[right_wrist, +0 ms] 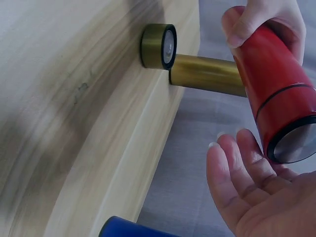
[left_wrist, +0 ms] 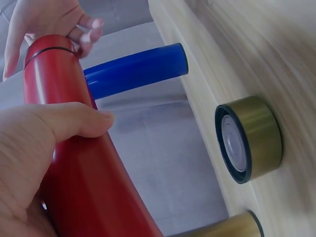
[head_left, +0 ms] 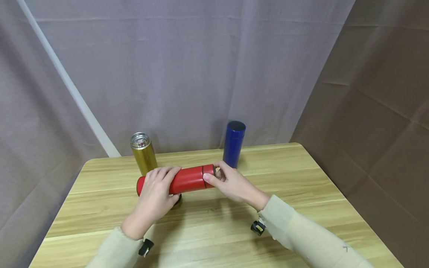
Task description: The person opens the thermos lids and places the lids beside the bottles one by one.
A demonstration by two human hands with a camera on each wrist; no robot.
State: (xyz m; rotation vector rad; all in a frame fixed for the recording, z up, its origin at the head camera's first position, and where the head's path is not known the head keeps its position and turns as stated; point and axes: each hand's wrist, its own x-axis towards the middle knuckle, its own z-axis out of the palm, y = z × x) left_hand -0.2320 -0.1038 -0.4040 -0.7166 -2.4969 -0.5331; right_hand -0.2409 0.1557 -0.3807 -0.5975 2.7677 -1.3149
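My left hand (head_left: 155, 193) grips the body of a red thermos bottle (head_left: 188, 180), tilted nearly on its side above the table. Its red lid (head_left: 209, 175) is on, and its end points right. Around that lid my right hand (head_left: 236, 185) is spread, thumb on one side and fingers on the other. In the right wrist view those fingers (right_wrist: 229, 168) are loosely extended and do not wrap the lid; whether the thumb touches it is unclear. Behind my left hand stands a gold thermos bottle (head_left: 145, 159) without its lid, its silver top exposed.
A gold lid (left_wrist: 264, 138) sits on the wooden table (head_left: 214, 238), mostly hidden behind my left hand in the head view. Toward the back right stands a blue thermos bottle (head_left: 233, 145) with its lid on. Grey curtains (head_left: 187, 74) hang behind the table's far edge.
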